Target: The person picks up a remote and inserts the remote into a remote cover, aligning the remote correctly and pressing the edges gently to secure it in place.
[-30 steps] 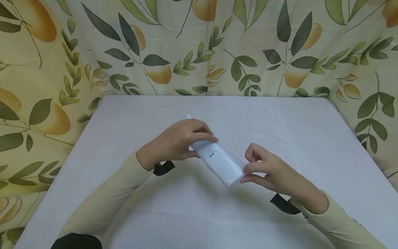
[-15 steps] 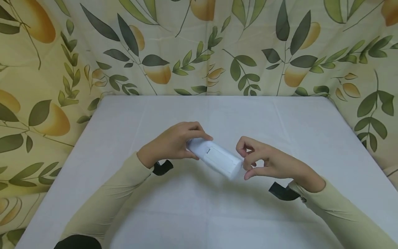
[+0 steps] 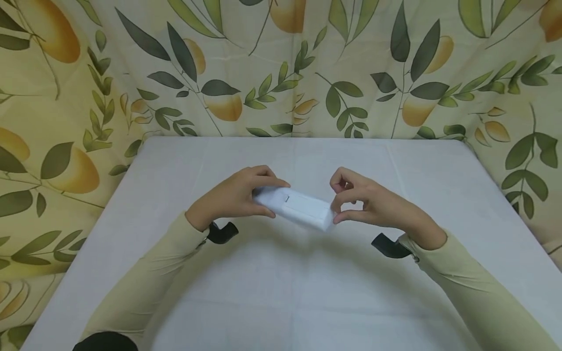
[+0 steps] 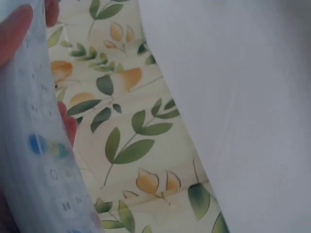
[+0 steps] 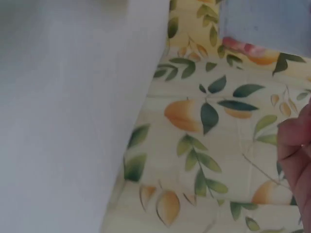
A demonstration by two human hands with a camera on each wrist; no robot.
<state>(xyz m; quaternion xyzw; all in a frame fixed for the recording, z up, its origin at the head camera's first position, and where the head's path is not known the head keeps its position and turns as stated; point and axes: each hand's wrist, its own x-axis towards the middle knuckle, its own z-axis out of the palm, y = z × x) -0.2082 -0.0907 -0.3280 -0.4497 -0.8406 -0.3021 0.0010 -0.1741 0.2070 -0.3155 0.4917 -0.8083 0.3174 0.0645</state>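
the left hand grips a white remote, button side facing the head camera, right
Wrong side: in the head view, the back of the white remote, with its cover panel, faces that camera. The left hand does grip it.

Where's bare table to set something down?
The table is bare along the curtain at the back, and in front between the sleeves. Crowded in the middle: left hand grips the remote, right hand close at its end.
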